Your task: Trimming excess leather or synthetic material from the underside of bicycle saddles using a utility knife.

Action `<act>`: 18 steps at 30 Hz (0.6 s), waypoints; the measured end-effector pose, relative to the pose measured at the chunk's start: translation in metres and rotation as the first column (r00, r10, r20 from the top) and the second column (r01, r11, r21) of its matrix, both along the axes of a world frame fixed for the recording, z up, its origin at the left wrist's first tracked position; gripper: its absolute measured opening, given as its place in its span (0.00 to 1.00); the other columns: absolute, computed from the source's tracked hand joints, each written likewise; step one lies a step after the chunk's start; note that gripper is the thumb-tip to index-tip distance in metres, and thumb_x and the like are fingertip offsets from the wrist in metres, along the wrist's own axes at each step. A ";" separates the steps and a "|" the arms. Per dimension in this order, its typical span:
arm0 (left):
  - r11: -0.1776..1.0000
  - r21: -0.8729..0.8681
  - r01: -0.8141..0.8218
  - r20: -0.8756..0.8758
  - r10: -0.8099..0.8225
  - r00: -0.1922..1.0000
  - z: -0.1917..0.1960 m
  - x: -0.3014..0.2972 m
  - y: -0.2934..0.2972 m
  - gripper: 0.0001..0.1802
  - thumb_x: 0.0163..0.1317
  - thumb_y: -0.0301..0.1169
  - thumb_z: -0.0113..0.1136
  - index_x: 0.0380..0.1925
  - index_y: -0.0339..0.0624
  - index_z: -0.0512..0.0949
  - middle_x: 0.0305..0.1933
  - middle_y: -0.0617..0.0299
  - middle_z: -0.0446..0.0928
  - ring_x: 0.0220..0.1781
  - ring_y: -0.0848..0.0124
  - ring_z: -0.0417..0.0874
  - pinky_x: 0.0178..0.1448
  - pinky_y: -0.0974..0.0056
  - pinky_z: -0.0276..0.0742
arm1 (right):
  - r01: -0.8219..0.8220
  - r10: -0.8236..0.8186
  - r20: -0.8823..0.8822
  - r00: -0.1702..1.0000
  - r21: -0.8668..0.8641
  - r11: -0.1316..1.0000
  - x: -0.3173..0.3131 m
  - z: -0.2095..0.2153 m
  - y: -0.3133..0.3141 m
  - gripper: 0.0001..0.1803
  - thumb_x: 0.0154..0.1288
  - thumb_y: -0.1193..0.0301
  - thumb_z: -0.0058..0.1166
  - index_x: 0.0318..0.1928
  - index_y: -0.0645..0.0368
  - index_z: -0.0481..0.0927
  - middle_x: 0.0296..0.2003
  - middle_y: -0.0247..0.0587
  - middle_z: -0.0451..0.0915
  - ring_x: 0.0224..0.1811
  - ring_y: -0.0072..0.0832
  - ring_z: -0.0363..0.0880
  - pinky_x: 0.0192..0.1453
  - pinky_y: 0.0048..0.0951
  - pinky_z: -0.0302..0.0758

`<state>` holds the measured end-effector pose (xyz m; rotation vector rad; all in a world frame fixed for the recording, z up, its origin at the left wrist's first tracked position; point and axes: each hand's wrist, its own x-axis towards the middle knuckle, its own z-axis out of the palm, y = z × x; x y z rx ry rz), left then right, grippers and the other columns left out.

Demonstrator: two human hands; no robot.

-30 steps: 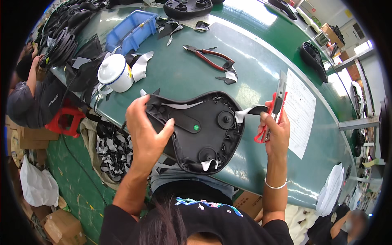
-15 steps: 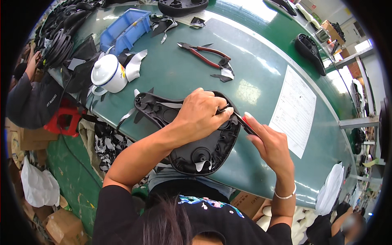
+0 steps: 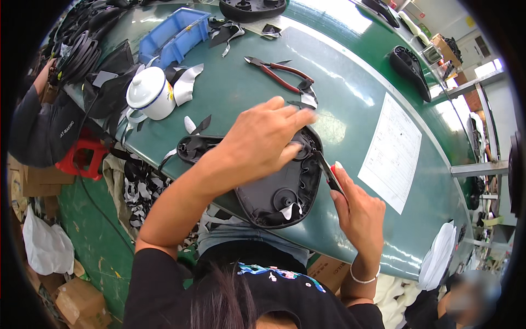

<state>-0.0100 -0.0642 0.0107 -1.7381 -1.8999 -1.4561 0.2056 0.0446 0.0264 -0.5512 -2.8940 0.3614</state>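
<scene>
A black saddle lies underside up at the table's near edge, its narrow nose to the left and its cover gathered in folds along the rim. My right hand is closed round a slim cutter knife with a red and black handle, its tip at the saddle's right rim. Over the saddle hovers my left hand, fingers stretched and thumb apart, somewhat blurred, with nothing visible in it. It hides the saddle's middle and part of the far rim. A white scrap sits beside a round boss inside the shell.
Red-handled cutting pliers lie beyond the saddle. A white lidded enamel mug, dark and white scraps and a blue bin stand at the left. A printed sheet lies at the right. Another saddle is on the far surface.
My left hand has let go of the saddle's rim, its fingers opening as it lifts away. The right hand and cutter knife have shifted slightly nearer me. The view has moved a little.
</scene>
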 end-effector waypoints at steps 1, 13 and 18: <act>0.992 -0.117 -0.037 -0.154 0.019 0.988 -0.008 -0.006 0.002 0.10 0.52 0.30 0.63 0.29 0.40 0.72 0.25 0.60 0.67 0.26 0.66 0.68 0.29 0.62 0.67 | -0.004 0.004 0.001 1.000 0.007 1.000 0.001 -0.001 0.005 0.27 0.62 0.67 0.56 0.63 0.45 0.70 0.20 0.38 0.74 0.15 0.37 0.71 0.19 0.34 0.63; 0.989 -0.052 -0.137 0.011 0.138 0.990 -0.019 -0.017 0.013 0.19 0.50 0.37 0.68 0.11 0.42 0.71 0.15 0.66 0.69 0.23 0.69 0.71 0.25 0.60 0.65 | -0.030 0.037 -0.073 0.997 0.102 0.994 -0.010 -0.009 -0.003 0.28 0.61 0.65 0.57 0.63 0.46 0.70 0.17 0.36 0.71 0.14 0.33 0.70 0.18 0.33 0.62; 0.993 -0.054 -0.101 0.886 0.094 0.453 -0.010 -0.033 0.002 0.22 0.67 0.44 0.54 0.22 0.37 0.77 0.28 0.67 0.76 0.38 0.77 0.73 0.42 0.68 0.65 | -0.022 0.002 0.181 0.984 0.113 0.993 0.013 0.016 -0.021 0.28 0.58 0.66 0.59 0.61 0.43 0.73 0.18 0.38 0.74 0.15 0.37 0.70 0.20 0.34 0.62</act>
